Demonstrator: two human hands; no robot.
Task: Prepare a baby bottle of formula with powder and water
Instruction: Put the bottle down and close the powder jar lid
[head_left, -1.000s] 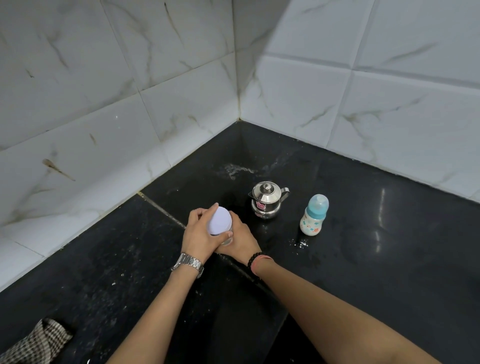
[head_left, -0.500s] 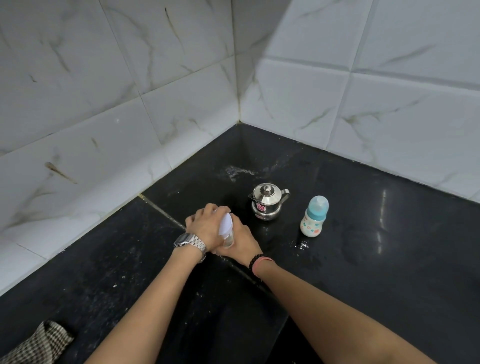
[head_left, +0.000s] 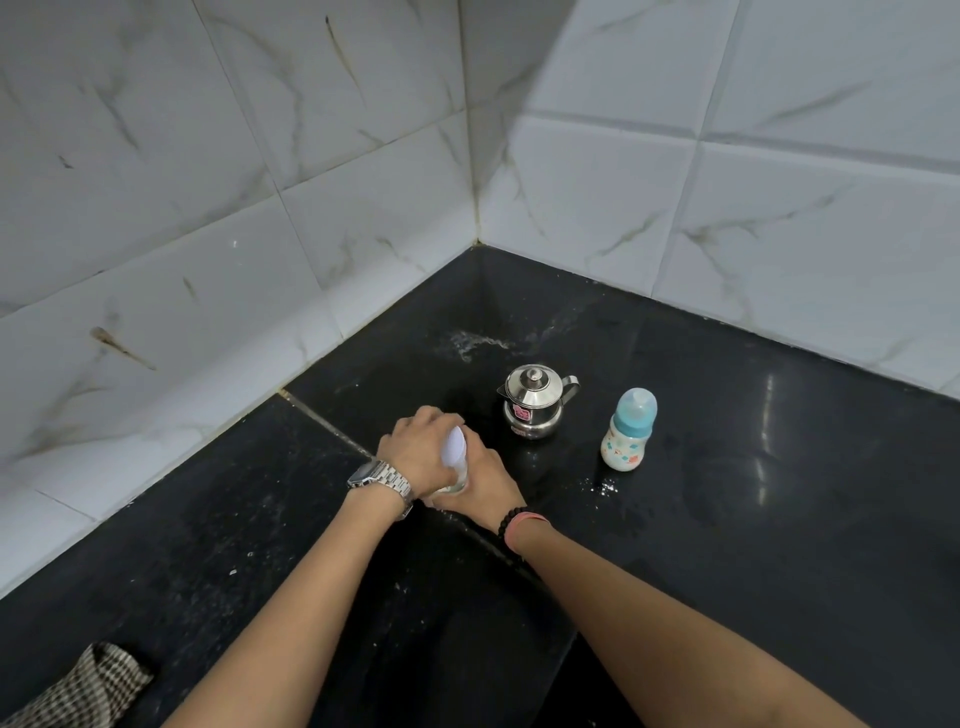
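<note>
A small clear jar (head_left: 457, 480) with a white lid (head_left: 453, 446) stands on the black counter (head_left: 753, 519) between my hands. My left hand (head_left: 415, 454), with a metal watch on its wrist, grips the lid from the left. My right hand (head_left: 480, 486) wraps the jar's body from the right. The jar's contents are mostly hidden. A baby bottle (head_left: 628, 431) with a blue cap and a patterned white body stands upright to the right. A small steel pot (head_left: 535, 402) with a lid and handle stands between the jar and the bottle, farther back.
White marble-look tiled walls (head_left: 260, 208) meet in a corner behind the counter. A checked cloth (head_left: 88, 686) lies at the bottom left. White specks (head_left: 602, 488) and a water smear (head_left: 472, 343) mark the counter.
My left hand has turned over the lid, so the lid's flat top now shows only as a narrow edge. The jar has stayed in place, as have the pot and bottle.
</note>
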